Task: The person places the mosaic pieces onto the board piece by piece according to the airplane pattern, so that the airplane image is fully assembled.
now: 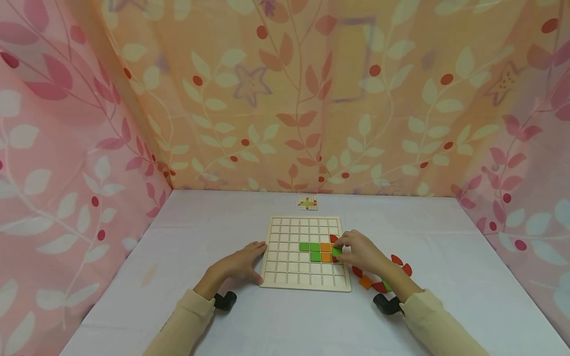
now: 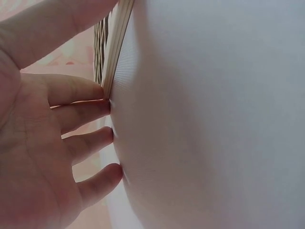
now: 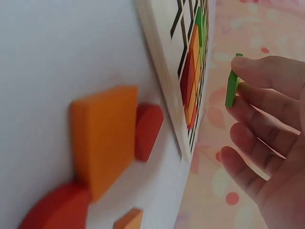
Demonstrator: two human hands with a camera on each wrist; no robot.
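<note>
1. Beige sleeves (image 1: 182, 321) come nearest the camera, bottom of head view; dark curved wrist mounts (image 1: 225, 300) show just past the cuffs.
2. Left hand (image 1: 240, 262): fingers spread and fairly straight, holding nothing. It rests at the board's left edge, thumb by the near-left corner.
3. Right hand (image 1: 362, 251): thumb and fingers pinch a green piece (image 3: 232, 87); the other fingers are loosely bent. Hands well apart, board between them.
4. Green piece location: above the right part of the board; right wrist view shows it raised off the surface, nearly edge-on.
5. Wooden grid board (image 1: 280, 282): lies flat on the white-covered table (image 1: 213, 212). On it: three green squares (image 1: 315, 246), two orange squares (image 1: 326, 257) just right of them, a red piece (image 1: 334, 238) above and right of the orange, another red partly hidden by the right hand.
6. Loose pieces right of the board, near the right forearm: several red curved pieces (image 1: 407, 269), orange (image 1: 365, 282), some green partly covered by the arm. Exact count unclear.
7. Small pattern card (image 1: 308, 202): beyond the board's far edge, details too small to read.
8. Leaf-print curtain (image 1: 303, 99) behind, pink panels on both sides.
</note>
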